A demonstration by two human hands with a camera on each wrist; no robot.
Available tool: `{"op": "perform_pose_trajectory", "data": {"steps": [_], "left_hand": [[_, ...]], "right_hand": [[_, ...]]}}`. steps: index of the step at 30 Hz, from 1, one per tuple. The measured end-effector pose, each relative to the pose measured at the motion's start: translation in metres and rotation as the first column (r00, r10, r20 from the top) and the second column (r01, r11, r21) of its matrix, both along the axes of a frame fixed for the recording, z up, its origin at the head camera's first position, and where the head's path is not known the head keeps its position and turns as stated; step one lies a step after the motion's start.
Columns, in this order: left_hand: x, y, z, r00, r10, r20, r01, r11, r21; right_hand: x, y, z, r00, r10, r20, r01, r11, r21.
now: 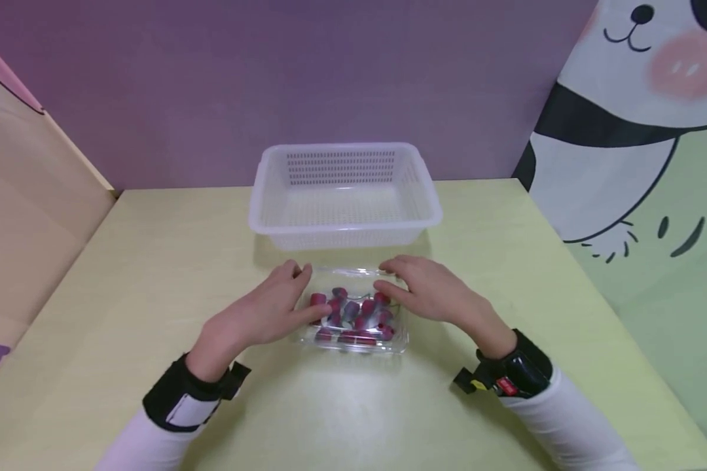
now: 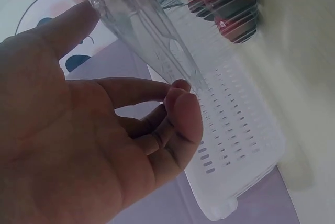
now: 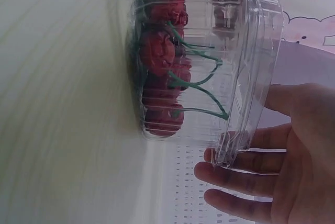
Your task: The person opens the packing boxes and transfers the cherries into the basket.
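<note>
A clear plastic clamshell box [image 1: 349, 277] lies on the table with several dark red cherries [image 1: 368, 307] inside. Green stems [image 3: 201, 85] show through its side in the right wrist view. My left hand [image 1: 265, 307] holds the box's left side, thumb over the top and bent fingers at the far left corner. On the opposite side my right hand [image 1: 433, 291] grips the rim, its thumb on the lid [image 3: 256, 77] and its fingers around the far right corner. Whether the lid is fully closed, I cannot tell.
Just behind the box stands a white perforated plastic basket [image 1: 344, 228]. A purple panel [image 1: 330, 78] rises at the table's back edge. Printed panels flank the table [image 1: 353, 418], with a cartoon animal [image 1: 613, 176] on the right one.
</note>
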State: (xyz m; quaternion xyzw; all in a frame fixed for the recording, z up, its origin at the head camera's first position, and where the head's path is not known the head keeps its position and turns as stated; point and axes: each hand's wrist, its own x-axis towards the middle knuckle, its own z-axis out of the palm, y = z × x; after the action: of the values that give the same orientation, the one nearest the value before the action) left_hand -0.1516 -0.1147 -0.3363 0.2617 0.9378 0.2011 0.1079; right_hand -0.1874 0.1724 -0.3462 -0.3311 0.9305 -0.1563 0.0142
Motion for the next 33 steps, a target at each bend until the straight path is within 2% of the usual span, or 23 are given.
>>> {"op": "perform_pose_trajectory", "data": {"steps": [6,16,22,33], "left_hand": [[-0.0010,0.0031,-0.0003,1.000,-0.006,-0.025,0.006,1.000,0.005],[-0.0013,0.0025,-0.0038,0.999,-0.042,-0.013,0.042,0.998,0.055],[-0.0012,0.0015,-0.0050,0.998,-0.056,-0.039,0.059,0.995,0.076],[-0.0054,0.0025,-0.0038,0.992,-0.086,-0.092,0.093,0.992,0.080]], "right_hand": [[0.0001,0.0014,0.0019,1.000,0.008,-0.001,-0.008,1.000,-0.002],[0.0003,0.0013,0.0018,0.999,0.031,0.035,-0.030,0.999,-0.026],[-0.0014,0.0011,-0.0021,0.997,0.065,0.052,-0.061,0.996,-0.067],[-0.0042,0.0011,-0.0024,0.997,0.076,0.033,-0.074,0.995,-0.066]]}}
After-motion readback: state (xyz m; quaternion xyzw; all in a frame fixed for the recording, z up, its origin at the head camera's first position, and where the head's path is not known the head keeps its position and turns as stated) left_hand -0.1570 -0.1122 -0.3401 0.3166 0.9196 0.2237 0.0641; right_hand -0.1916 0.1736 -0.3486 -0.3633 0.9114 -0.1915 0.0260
